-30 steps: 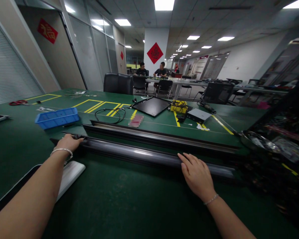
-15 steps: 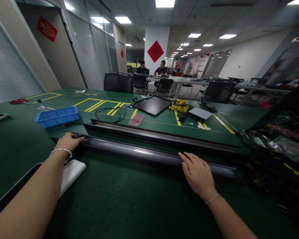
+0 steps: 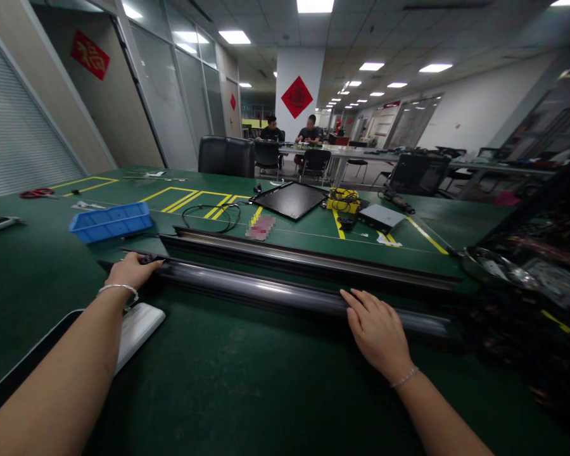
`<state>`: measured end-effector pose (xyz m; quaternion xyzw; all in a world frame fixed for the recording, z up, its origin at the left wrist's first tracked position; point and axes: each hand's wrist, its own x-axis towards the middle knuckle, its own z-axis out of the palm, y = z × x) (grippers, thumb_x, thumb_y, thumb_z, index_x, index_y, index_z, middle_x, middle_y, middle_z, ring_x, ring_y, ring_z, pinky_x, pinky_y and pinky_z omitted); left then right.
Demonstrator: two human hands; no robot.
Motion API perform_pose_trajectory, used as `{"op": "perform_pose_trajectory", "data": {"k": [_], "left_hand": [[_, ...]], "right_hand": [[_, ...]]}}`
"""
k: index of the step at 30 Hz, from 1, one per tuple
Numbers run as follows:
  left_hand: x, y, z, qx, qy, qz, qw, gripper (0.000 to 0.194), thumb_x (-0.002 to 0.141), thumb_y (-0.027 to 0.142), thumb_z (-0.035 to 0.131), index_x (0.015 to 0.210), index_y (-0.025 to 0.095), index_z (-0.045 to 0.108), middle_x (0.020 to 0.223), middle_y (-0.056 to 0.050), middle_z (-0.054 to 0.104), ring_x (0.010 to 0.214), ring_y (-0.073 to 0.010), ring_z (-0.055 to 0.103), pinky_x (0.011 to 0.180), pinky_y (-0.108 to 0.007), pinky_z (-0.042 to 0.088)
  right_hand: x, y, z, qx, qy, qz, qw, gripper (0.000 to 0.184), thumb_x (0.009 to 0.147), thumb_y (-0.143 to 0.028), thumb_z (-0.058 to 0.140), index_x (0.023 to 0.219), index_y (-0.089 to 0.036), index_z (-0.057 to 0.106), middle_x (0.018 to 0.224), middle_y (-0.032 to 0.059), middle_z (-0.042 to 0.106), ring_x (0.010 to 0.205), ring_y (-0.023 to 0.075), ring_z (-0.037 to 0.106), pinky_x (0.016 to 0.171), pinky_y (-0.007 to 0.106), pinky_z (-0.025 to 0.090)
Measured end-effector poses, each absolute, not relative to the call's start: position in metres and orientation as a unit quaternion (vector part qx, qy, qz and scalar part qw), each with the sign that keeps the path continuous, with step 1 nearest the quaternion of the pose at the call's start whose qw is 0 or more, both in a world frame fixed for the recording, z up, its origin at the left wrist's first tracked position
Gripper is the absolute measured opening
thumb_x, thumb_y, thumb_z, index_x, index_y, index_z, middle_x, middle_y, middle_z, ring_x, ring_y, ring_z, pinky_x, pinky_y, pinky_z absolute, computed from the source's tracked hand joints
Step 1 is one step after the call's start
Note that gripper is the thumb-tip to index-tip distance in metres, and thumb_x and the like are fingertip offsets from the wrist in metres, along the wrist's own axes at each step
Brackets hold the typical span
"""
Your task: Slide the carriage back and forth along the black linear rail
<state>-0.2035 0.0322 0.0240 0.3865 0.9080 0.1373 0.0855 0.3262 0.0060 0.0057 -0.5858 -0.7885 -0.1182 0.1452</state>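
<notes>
We note both hands at the near dark rail, which lies crosswise on the green table (image 3: 228, 386), in front of a second rail (image 3: 308, 258) and apart from the blue bin (image 3: 111, 229). The left hand (image 3: 129, 272) bends over the left end of the near rail (image 3: 256, 291), beside a small black piece (image 3: 150, 258); we cannot tell whether its fingers close on either. The right hand (image 3: 379, 326) is unclenched, fingers laid along the rail's top, right of middle. We judge the step to be steadying or positioning; moving it would call for a firmer right grip and even support. Surface: long, smooth, rounded, grey-black, with a bright streak; its right end fades into shadow.
</notes>
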Motion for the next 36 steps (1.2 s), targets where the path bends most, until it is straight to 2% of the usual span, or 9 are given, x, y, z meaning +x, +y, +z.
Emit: {"op": "perform_pose_trajectory", "data": {"k": [36], "left_hand": [[-0.188, 0.031, 0.036, 0.416, 0.902, 0.085, 0.079, 0.062, 0.075, 0.058, 0.046, 0.112, 0.008, 0.052, 0.118, -0.019, 0.057, 0.109, -0.0327, 0.053, 0.088, -0.038, 0.042]], "right_hand": [[0.327, 0.008, 0.005, -0.584, -0.791, -0.117, 0.144, 0.043, 0.090, -0.031, 0.030, 0.127, -0.029, 0.051, 0.125, 0.0034, 0.058, 0.116, 0.0206, 0.049, 0.095, 0.041, 0.036]]}}
